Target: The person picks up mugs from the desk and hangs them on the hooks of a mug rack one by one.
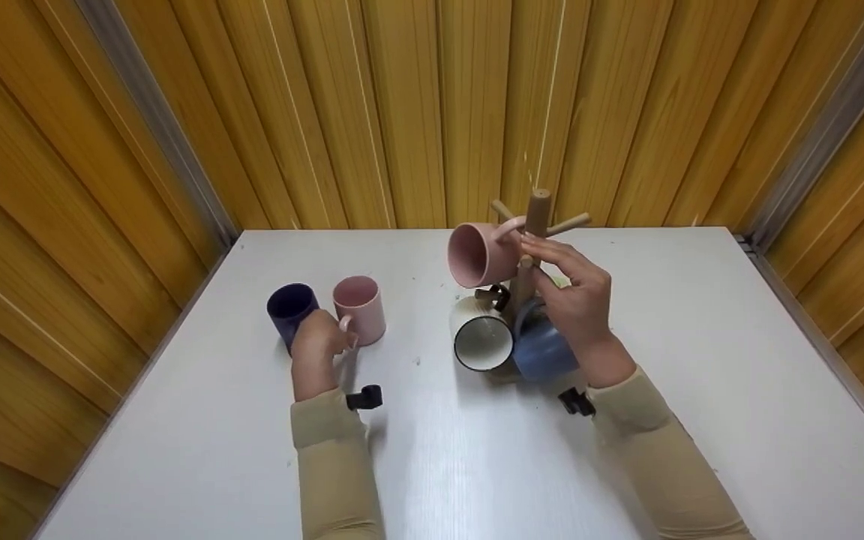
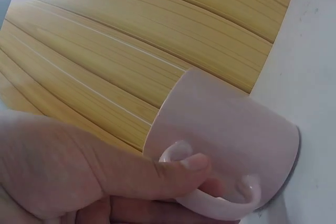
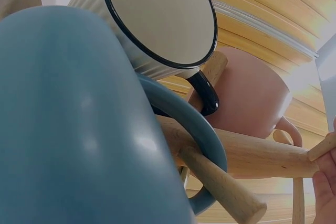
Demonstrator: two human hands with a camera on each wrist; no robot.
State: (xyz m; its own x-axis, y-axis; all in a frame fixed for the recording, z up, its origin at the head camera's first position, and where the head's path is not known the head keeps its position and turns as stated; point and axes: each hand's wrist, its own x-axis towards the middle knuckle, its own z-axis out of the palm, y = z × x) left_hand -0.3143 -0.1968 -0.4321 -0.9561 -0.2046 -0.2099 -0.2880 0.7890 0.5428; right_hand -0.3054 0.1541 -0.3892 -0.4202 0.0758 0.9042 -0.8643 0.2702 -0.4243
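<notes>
My left hand (image 1: 318, 341) pinches the handle of a pink mug (image 1: 361, 309) that stands upright on the white table. The left wrist view shows my thumb (image 2: 173, 174) laid over that handle, with fingers beneath. A dark blue mug (image 1: 291, 309) stands just left of it, partly behind my hand. On the right, my right hand (image 1: 578, 296) holds the wooden mug tree (image 1: 539, 206) around its upper post, fingers above and thumb below a peg. Another pink mug (image 1: 469, 255) hangs from it beside my fingertips. Below hang a white mug with black rim (image 1: 482, 345) and a blue mug (image 1: 544, 352).
Bare pegs (image 1: 571, 223) stick out near the top of the tree. Wooden panels (image 1: 402, 112) stand behind the table (image 1: 439, 465) and along both its sides. Small specks lie on the tabletop.
</notes>
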